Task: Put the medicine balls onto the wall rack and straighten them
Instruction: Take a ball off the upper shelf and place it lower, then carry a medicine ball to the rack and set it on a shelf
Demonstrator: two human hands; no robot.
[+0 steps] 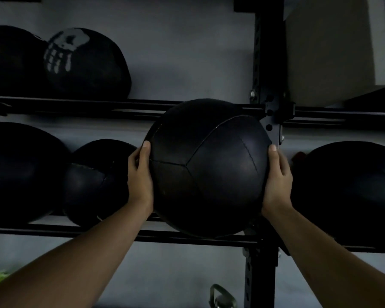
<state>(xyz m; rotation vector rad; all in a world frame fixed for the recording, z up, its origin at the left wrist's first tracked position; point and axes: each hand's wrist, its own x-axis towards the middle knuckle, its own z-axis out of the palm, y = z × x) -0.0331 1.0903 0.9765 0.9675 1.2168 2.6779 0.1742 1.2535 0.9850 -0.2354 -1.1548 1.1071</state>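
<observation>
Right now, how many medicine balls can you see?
6. Upper shelf: two at left. Lower shelf: two at left, one at right. One held between both hands. More may sit beyond the frame.

No words, numbers or brand names can be read anywhere. The one marking is a pale printed graphic [61, 53] on the upper-shelf ball [87, 63], perhaps a skull, though the dim light leaves that uncertain.
</observation>
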